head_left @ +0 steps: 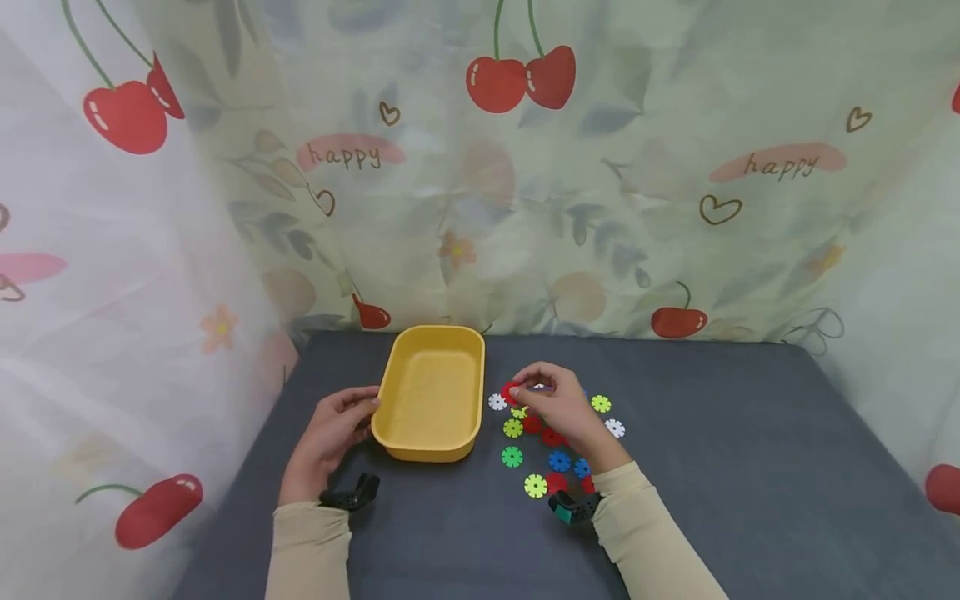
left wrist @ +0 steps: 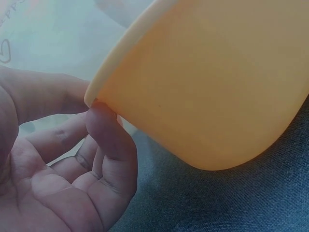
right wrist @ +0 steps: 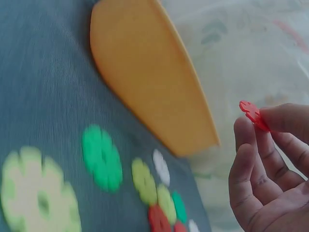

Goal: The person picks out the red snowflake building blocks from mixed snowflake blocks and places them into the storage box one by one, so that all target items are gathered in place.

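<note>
A yellow rectangular plastic tub [head_left: 431,400] with rounded corners stands on the dark table, nothing inside it. My left hand [head_left: 337,429] is at its left side; in the left wrist view, thumb and finger pinch the tub's rim [left wrist: 113,63]. Right of the tub, my right hand [head_left: 558,404] pinches a red notched snowflake disc [right wrist: 251,113] between thumb and fingertips, raised above the table in the right wrist view. Under and around that hand lie several more discs, among them a green disc [head_left: 512,457], a white disc [head_left: 497,402] and a blue disc [head_left: 559,461].
Dark grey cloth [head_left: 712,467] covers the table. A curtain [head_left: 540,208] printed with cherries and hearts hangs along the back and sides. Black bands with small devices sit on both wrists, like the left wristband [head_left: 352,493].
</note>
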Tool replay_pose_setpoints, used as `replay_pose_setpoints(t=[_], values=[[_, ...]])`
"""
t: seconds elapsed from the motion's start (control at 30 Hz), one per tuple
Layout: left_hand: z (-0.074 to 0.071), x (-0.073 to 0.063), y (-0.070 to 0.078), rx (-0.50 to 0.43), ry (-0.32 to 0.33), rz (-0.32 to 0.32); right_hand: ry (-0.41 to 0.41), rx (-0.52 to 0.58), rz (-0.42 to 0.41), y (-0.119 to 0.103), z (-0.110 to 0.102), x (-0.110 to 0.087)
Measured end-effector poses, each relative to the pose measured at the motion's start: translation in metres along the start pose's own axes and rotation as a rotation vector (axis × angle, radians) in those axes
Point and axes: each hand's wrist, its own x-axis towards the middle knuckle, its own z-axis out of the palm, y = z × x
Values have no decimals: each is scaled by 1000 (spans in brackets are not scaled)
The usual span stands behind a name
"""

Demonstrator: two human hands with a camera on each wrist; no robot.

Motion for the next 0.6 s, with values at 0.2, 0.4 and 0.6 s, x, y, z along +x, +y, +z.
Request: replay_pose_setpoints(t=[0.2,0.4,0.6], values=[[0,-1,0,-8,6,1,-67,58,-7,-13,30,7],[0,-1,0,-11,3,9,-90,27,-31,-23,49,10],[1,0,-1,-15,14,1,-112,30,-44,-26,56,11]])
